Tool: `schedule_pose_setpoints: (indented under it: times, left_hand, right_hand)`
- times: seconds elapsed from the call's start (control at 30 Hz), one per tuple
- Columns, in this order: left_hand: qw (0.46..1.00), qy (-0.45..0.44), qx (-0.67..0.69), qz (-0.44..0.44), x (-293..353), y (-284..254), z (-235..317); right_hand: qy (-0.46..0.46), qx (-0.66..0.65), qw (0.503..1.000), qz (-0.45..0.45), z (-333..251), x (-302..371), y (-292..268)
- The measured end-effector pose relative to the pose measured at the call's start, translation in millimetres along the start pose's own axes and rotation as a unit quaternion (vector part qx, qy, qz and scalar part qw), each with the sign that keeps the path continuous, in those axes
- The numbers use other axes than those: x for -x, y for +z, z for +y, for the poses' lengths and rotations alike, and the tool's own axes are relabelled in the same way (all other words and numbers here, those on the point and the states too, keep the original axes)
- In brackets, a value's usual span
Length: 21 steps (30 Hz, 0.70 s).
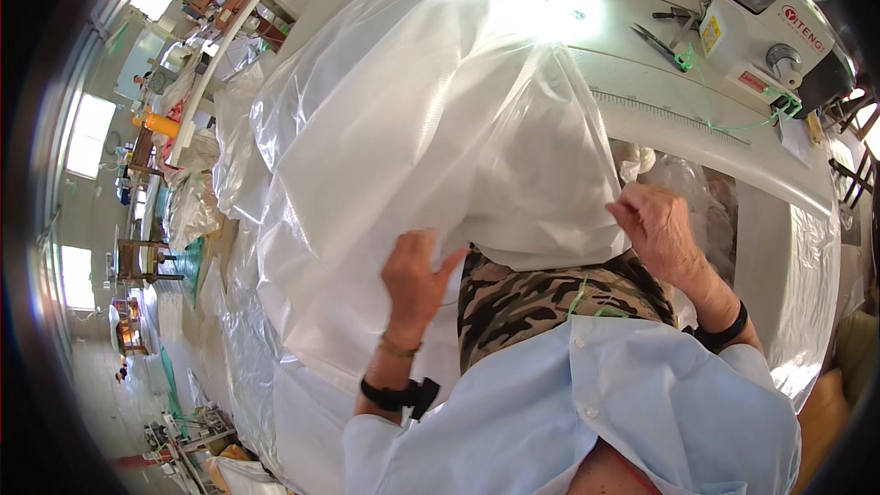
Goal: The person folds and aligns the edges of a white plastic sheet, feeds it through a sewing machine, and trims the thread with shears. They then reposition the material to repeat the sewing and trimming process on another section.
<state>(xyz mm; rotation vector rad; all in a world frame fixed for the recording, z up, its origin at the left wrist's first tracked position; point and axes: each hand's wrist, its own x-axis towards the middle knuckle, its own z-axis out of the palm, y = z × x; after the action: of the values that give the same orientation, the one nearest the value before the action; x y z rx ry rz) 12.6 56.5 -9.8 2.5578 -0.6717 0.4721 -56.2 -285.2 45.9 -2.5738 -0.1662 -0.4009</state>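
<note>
A big translucent white plastic sheet (394, 137) covers much of the work table and drapes over my lap. Its far part runs up to the brightly lit needle area of a white sewing machine (779, 23). At the sheet's right edge, above my thigh, my right hand (653, 225) has its fingers curled in a pinch on the material. My left hand (412, 280) hovers over or rests on the sheet left of my lap, thumb spread from the fingers, holding nothing. Whether it touches the sheet I cannot tell.
Dark tweezers (658, 44) lie on the machine bed beside green thread (724, 126). A ruler strip (669, 116) runs along the table's near edge. Crumpled clear plastic (692, 192) hangs below it. More plastic sheeting (238, 312) is heaped at left, with other workbenches beyond.
</note>
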Motion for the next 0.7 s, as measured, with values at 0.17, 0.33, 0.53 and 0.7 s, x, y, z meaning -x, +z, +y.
schedule_pose_setpoints:
  times: [0.17,0.33,0.53,0.7]
  left_hand:
    - [0.993,0.039,-0.088,0.074,4,32,-7]
    - [0.854,-0.222,0.439,-0.170,19,-73,17]
    - [0.682,-0.323,0.626,-0.199,25,-73,57]
    - [0.782,-0.219,0.506,-0.292,13,-64,59]
  right_hand:
    - [-0.082,-0.129,0.983,-0.100,-29,-13,20]
    - [-0.104,-0.200,0.962,-0.156,-25,-13,27]
    - [-0.124,-0.268,0.926,-0.234,-31,-7,35]
    - [-0.085,-0.311,0.907,-0.272,-28,-1,34]
